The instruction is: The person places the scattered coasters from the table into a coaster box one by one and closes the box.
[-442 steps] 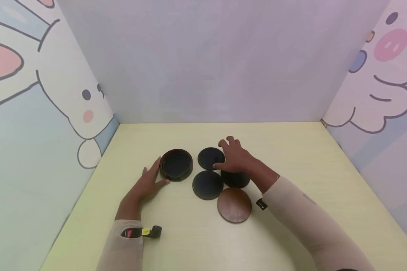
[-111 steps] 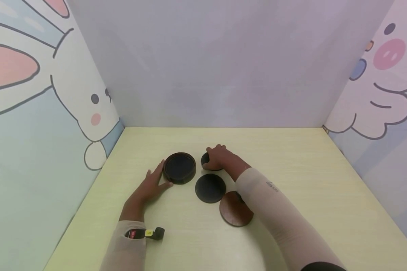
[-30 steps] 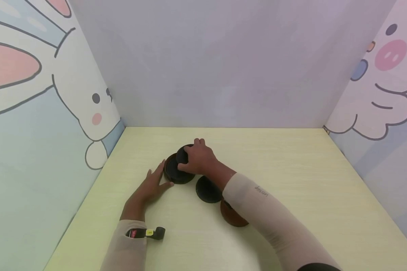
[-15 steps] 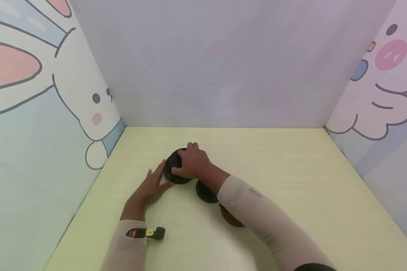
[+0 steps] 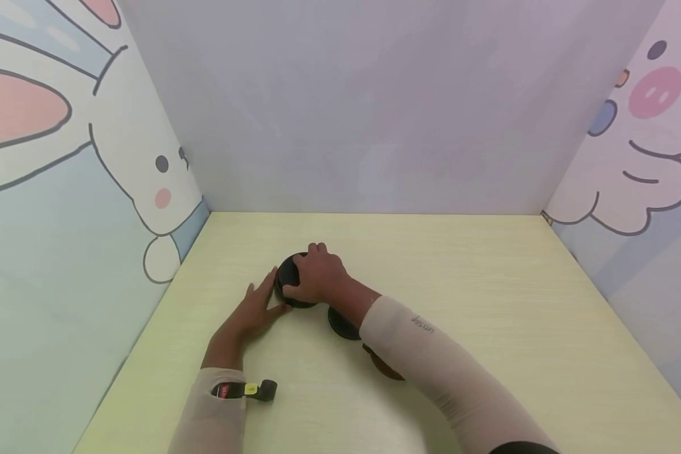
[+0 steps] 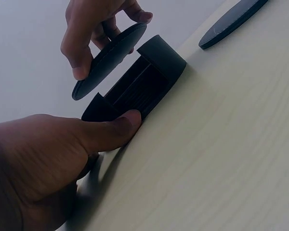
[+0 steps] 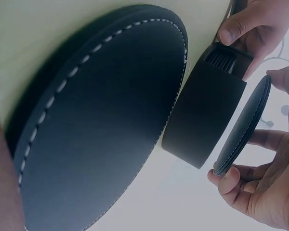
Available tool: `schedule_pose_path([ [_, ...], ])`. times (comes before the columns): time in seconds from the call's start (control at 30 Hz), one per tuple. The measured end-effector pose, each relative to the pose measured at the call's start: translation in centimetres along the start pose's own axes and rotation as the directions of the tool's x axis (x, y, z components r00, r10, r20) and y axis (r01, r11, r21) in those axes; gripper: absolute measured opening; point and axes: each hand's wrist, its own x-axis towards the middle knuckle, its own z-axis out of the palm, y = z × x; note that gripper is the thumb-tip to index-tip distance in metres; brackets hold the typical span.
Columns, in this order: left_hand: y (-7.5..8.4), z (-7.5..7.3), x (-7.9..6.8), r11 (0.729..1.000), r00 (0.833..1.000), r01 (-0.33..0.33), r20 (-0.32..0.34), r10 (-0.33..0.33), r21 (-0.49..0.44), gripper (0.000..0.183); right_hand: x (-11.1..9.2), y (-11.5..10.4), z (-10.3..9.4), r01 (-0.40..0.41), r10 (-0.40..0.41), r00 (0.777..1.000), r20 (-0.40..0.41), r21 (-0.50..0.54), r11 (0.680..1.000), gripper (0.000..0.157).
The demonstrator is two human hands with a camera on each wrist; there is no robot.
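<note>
A round black coaster holder (image 6: 166,62) with a cutout in its side stands on the table, and stacked coasters show through the cutout in both wrist views. My left hand (image 5: 252,312) rests against its left and front side, fingers and thumb spread and mostly straight. By its edges my right hand (image 5: 320,277) holds a black stitched coaster (image 7: 243,127) tilted just above the holder, a gap showing between them. Right of the holder lies another black coaster (image 5: 343,323), partly under my right forearm. A brown coaster (image 5: 387,367) is mostly hidden beneath the right sleeve.
The pale wooden table (image 5: 459,271) meets a grey back wall (image 5: 374,126). Side walls with cartoon animals enclose it at left and right. A strapped wrist camera (image 5: 265,390) sticks out from my left sleeve.
My right hand took the coaster from right of the holder, carried it left and lowered it over the holder. Earlier, another black coaster left the table. The left hand stays at the holder.
</note>
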Motion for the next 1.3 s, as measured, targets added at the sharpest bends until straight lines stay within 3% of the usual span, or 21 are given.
schedule_pose_path([
  [0.6,0.1,0.1,0.1,1.000,1.000,0.012,0.008,-0.012,0.007,0.100,-0.2,0.0,0.1,0.009,-0.009,1.000,-0.009,0.000,1.000,0.080],
  [1.3,0.2,0.1,0.0,1.000,1.000,0.014,0.003,-0.014,0.005,0.098,-1.8,2.5,-0.9,-0.008,0.009,1.000,-0.012,0.043,0.999,0.086],
])
